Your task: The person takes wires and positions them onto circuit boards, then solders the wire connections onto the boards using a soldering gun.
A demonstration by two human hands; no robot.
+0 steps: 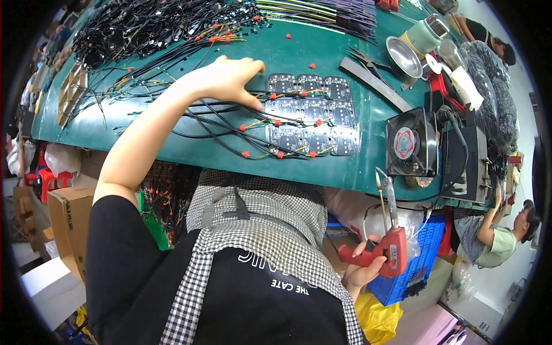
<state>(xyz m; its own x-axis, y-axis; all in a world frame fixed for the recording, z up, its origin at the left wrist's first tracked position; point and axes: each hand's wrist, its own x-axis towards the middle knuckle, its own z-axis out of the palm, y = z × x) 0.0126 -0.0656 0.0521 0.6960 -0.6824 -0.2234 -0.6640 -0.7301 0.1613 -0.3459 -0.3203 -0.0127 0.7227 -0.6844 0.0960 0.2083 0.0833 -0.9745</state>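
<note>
On the green table lies a panel of dark circuit boards [340, 111] in rows. Black cables [215, 109] with red connectors [278, 123] and thin coloured wire ends lie across the boards. My left hand [233, 80] hovers over the cables at the panel's left edge. Its thumb and fingers are spread apart, with nothing seen between them. Below the table's front edge, at right, my right hand [365, 271] grips a red soldering gun [394, 253]. The gun's metal tip and thin side tube point up toward the table.
A black fan [411, 142] stands right of the boards, beside a dark box-shaped unit [467, 164]. A metal bar [376, 85], pliers [368, 59] and a steel bowl [403, 56] lie beyond. Black cables [132, 34] heap at far left. Another person [497, 238] sits at right.
</note>
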